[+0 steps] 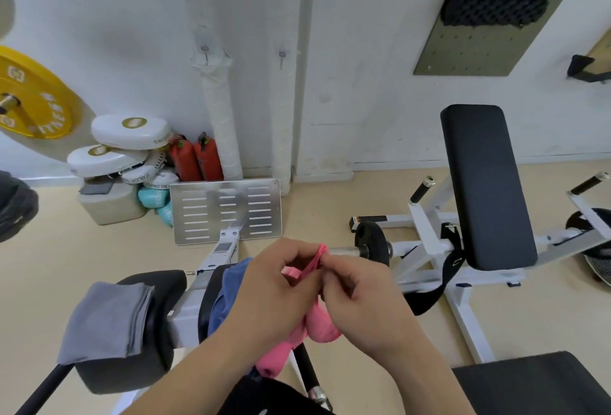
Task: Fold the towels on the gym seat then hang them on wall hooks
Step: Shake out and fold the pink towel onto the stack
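— Where is the pink terry towel (323, 325)?

— Near the centre, held up between both hands. The left hand (274, 285) pinches its crumpled top edge with curled fingers. The right hand (360, 295) pinches the same edge just beside it, thumb against forefinger. The rest hangs down between the wrists in a soft, bunched roll.

— And the other towels?

— A grey folded towel (105, 322), smooth and squared into a flat stack, lies on the black padded cushion (158, 285) at near left. A rumpled blue towel (228, 295) lies to its right, past the white steel frame (188, 312), partly hidden behind the left hand.

— The hooks?

— Two small metal wall hooks (205, 51) sit side by side on the white far wall, well apart from the towels.

— What else is around?

— A shiny slotted metal plate (226, 211) stands on edge near the foot of that wall. A round yellow weight plate (36, 97) is at far left. A long black padded backrest (486, 183) with rounded corners slants on the right.
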Demonstrator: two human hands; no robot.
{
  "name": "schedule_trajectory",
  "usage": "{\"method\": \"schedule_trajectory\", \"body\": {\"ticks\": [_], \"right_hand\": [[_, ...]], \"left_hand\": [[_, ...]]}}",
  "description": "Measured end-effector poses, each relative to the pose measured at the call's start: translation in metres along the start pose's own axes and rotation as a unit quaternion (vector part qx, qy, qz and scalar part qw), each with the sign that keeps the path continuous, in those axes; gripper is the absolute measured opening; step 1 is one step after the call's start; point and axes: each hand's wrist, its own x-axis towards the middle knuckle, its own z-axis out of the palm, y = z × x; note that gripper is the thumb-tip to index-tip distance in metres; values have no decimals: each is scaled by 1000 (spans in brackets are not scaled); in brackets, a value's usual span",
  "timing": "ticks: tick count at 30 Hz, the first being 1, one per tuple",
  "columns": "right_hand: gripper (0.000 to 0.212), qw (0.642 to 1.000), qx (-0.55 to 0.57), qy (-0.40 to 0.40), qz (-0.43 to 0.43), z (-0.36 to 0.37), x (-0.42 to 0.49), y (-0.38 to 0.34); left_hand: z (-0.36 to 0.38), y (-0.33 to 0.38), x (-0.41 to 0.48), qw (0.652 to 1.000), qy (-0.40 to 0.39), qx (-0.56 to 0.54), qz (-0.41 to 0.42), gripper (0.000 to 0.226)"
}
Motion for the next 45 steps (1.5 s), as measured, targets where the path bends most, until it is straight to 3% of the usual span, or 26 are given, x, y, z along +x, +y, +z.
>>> {"method": "schedule_trajectory", "body": {"ticks": [4,7,10,14,21,25,30,36,40,45], "right_hand": [[8,991,72,79,76,-14,2,6],[43,996,48,36,66,-28,4,13],[24,1000,17,12,12,-30,7,10],[14,998,13,57,-13,-24,7,2],[10,982,65,178,21,-30,13,3],[10,968,61,238,48,-35,18,19],[14,958,27,258,119,-39,19,54],[14,942,31,304,135,-60,23,63],[10,918,34,380,108,-78,22,59],[16,909,41,397,121,-84,23,72]], "left_hand": [[-6,-1,3,999,-43,9,29,26],[-12,-1,7,992,-85,39,81,29],[-11,-1,12,992,-87,31,91,28],[-9,-5,18,994,-60,20,86,24],[-18,-30,21,963,-96,245,53,16],[-25,-47,19,953,-101,286,20,17],[-38,-64,23,956,-93,278,-3,27],[-51,-69,32,939,-162,302,1,36],[-64,-40,40,946,-106,303,42,26],[-66,-13,42,995,-24,92,37,19]]}}
